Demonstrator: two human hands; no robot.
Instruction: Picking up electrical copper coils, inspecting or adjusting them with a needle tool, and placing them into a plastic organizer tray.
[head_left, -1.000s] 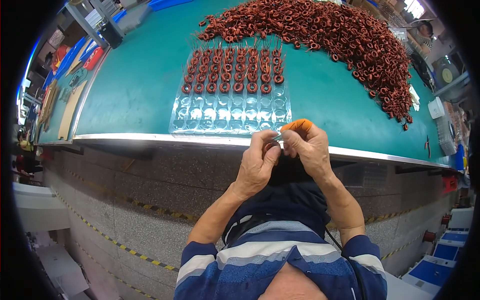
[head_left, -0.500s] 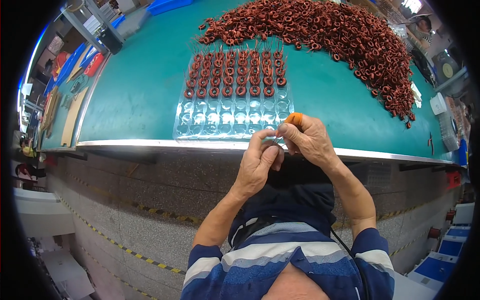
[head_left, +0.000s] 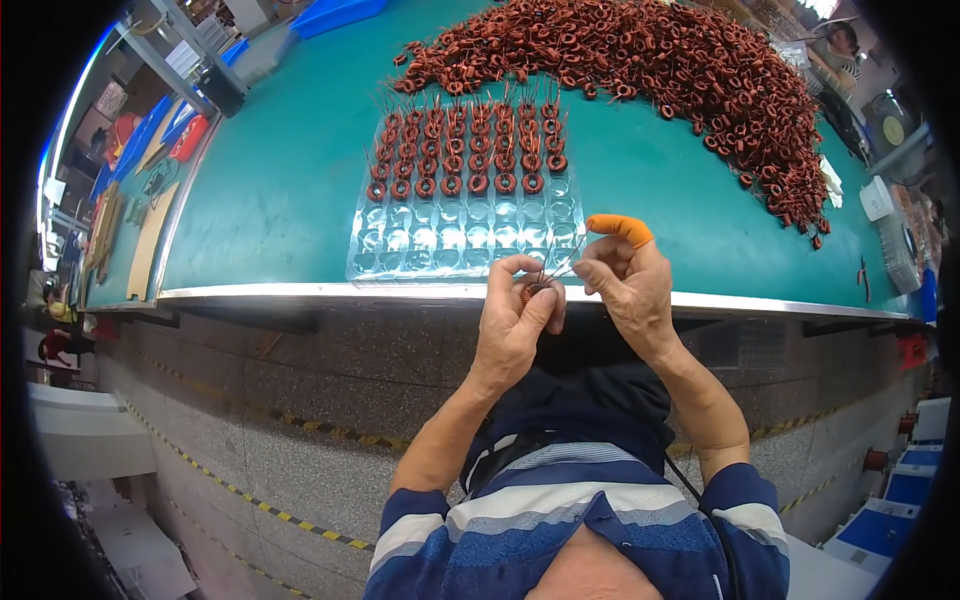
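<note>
My left hand [head_left: 513, 325] pinches a copper-wound ring coil [head_left: 534, 293] just off the table's front edge. Thin wire leads stick up from the coil toward my right hand [head_left: 633, 295]. That hand is open beside them, its index finger in an orange finger cot [head_left: 622, 229] lifted away from the thumb. The thumb tip is close to the wire ends; whether it touches them I cannot tell. Beyond both hands lies a clear plastic tray [head_left: 440, 262] with round pockets. Ring coils [head_left: 452, 183] stand in its far rows, leads pointing away, while the near pockets hold nothing.
A large heap of copper ring coils [head_left: 640, 60] curves over the far and right side of the green table [head_left: 270, 215]. Clear plastic trays [head_left: 897, 262] are stacked at the right end. A red bin [head_left: 189, 138] and cardboard pieces [head_left: 152, 240] lie to the left.
My right hand has drawn slightly right, off my left hand, and its index finger has straightened and lifted. The coil in my left hand now shows more plainly.
</note>
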